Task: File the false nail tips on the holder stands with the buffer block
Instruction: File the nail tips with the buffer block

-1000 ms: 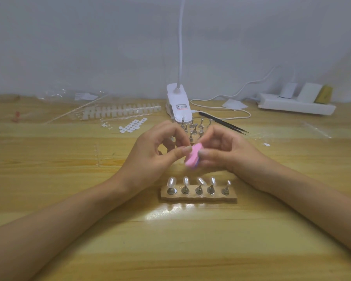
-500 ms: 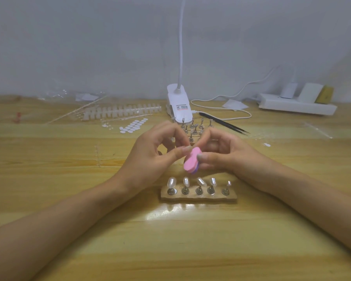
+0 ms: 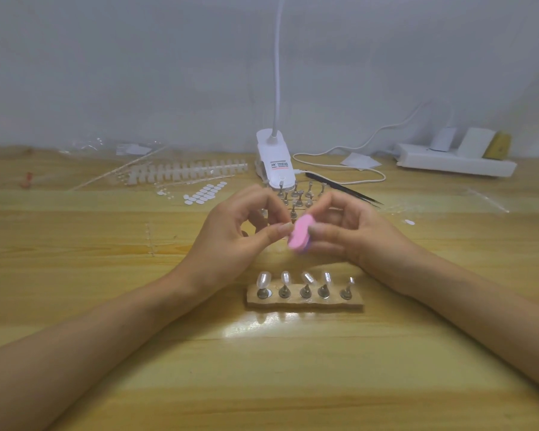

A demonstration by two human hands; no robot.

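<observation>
Looking through the head view, I see the right hand (image 3: 355, 234) pinching the pink buffer block (image 3: 299, 234) narrowly between thumb and fingers. The left hand (image 3: 231, 241) curls up against the block, but whether it pinches a nail tip I cannot tell. The row of tipped holder stands (image 3: 304, 290) sits just below the grip. I judge short, light strokes best here, with the block held flat to the tip's edge.

Lamp neck (image 3: 277, 73) cut at top, contents of left hand (image 3: 231, 241) hidden
</observation>
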